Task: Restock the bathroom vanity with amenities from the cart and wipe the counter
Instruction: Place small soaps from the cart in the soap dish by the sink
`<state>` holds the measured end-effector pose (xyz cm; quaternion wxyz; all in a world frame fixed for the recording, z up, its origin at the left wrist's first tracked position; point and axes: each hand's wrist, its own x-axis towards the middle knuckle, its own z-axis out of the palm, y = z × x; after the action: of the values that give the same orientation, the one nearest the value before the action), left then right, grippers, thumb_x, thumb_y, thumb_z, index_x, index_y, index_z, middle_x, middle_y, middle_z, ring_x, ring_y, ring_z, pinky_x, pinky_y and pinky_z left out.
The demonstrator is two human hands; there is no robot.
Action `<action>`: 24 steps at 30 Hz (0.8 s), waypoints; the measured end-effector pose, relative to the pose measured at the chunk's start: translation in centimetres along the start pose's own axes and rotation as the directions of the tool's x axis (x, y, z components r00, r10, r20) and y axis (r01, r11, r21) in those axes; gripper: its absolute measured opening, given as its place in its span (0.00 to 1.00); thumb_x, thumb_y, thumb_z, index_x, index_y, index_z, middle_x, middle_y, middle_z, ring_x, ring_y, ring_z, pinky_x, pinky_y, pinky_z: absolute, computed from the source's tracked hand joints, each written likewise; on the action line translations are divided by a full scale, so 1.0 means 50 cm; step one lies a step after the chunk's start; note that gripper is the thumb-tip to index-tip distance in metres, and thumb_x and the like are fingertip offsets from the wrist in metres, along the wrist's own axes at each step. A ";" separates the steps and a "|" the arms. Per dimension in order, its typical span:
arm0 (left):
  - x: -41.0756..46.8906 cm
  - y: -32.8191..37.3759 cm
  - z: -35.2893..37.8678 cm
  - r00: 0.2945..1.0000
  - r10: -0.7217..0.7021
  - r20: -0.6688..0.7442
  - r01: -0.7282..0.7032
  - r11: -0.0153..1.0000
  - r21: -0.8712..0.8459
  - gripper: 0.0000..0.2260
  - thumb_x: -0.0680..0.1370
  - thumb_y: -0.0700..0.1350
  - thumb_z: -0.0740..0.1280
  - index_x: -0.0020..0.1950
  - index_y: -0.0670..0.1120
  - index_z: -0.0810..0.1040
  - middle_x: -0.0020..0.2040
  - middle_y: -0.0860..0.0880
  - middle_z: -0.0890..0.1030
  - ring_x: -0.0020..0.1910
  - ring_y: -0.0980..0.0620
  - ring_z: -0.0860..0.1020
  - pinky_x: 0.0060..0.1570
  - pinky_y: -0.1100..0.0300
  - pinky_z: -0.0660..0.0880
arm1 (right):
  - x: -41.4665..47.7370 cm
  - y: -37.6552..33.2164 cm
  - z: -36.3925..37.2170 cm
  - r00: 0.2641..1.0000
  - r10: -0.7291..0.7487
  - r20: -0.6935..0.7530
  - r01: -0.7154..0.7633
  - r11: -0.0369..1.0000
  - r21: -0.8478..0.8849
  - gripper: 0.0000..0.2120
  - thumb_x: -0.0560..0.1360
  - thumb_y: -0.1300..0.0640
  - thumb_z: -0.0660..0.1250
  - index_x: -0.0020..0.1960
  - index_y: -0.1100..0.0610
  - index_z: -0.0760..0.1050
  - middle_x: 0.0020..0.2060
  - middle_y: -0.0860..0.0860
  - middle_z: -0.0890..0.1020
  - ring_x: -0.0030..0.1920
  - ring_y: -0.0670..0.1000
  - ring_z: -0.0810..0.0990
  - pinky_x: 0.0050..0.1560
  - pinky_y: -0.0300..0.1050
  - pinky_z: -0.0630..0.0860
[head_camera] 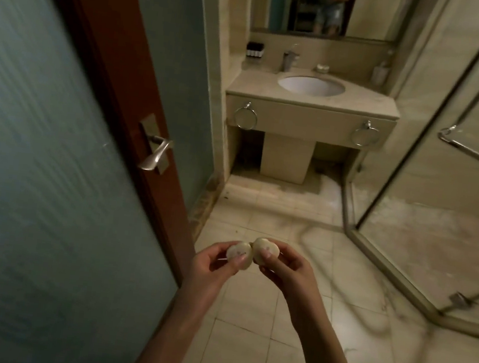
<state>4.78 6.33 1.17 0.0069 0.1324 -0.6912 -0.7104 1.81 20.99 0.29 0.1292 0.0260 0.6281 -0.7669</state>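
Soaps, two round, wrapped: left soap (239,255) pinched in left hand (216,264), right soap (266,251) in right hand (284,270), edges touching, likely carried together toward vanity counter (253,85), well ahead.

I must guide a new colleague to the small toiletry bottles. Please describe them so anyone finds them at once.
Look at the beige stone vanity counter with the white oval sink. At its back left corner, left of the silver metal faucet, stands a row of small black bottles. They are the only dark things on it.
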 end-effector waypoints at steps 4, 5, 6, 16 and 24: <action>0.056 -0.010 0.016 0.999 -0.030 0.016 0.030 1.000 0.004 0.09 0.71 0.43 0.73 0.50 0.52 0.81 0.45 0.54 0.85 0.47 0.57 0.82 0.43 0.65 0.78 | 0.039 0.012 -0.021 0.999 0.019 -0.036 -0.020 1.000 -0.023 0.13 0.71 0.53 0.71 0.55 0.53 0.81 0.49 0.52 0.85 0.52 0.52 0.83 0.53 0.45 0.78; 0.074 -0.011 0.017 0.999 -0.038 0.014 0.038 0.999 -0.002 0.09 0.72 0.42 0.73 0.50 0.52 0.81 0.46 0.53 0.85 0.48 0.56 0.83 0.45 0.64 0.78 | 0.052 0.013 -0.024 0.999 0.023 -0.043 -0.025 0.999 -0.027 0.12 0.72 0.54 0.71 0.55 0.53 0.80 0.49 0.52 0.85 0.52 0.53 0.83 0.52 0.44 0.78; 0.094 -0.011 0.018 0.999 -0.044 0.010 0.044 0.999 -0.005 0.09 0.72 0.42 0.73 0.51 0.51 0.81 0.47 0.52 0.85 0.48 0.55 0.83 0.46 0.63 0.79 | 0.066 0.013 -0.027 0.998 0.026 -0.052 -0.027 0.999 -0.031 0.11 0.73 0.55 0.71 0.55 0.53 0.80 0.49 0.52 0.85 0.52 0.52 0.83 0.52 0.44 0.78; 0.374 0.034 0.039 0.997 -0.012 0.080 0.013 1.000 -0.013 0.12 0.70 0.46 0.73 0.53 0.49 0.80 0.49 0.50 0.84 0.51 0.51 0.82 0.51 0.57 0.79 | 0.322 -0.051 -0.018 0.990 -0.054 -0.132 0.044 0.996 -0.071 0.12 0.72 0.57 0.71 0.56 0.54 0.80 0.47 0.53 0.86 0.49 0.52 0.84 0.50 0.42 0.80; 0.600 0.096 0.039 0.996 0.013 0.093 -0.012 1.000 -0.013 0.13 0.72 0.44 0.73 0.55 0.48 0.80 0.50 0.48 0.83 0.50 0.52 0.81 0.50 0.57 0.80 | 0.541 -0.124 0.009 0.984 -0.087 -0.153 0.074 0.993 -0.087 0.12 0.73 0.57 0.71 0.56 0.53 0.80 0.47 0.50 0.85 0.50 0.51 0.84 0.54 0.44 0.80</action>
<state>-25.39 2.23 0.54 -0.0200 0.0946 -0.6872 -0.7200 -25.66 17.17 0.87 0.0494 0.0554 0.6675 -0.7409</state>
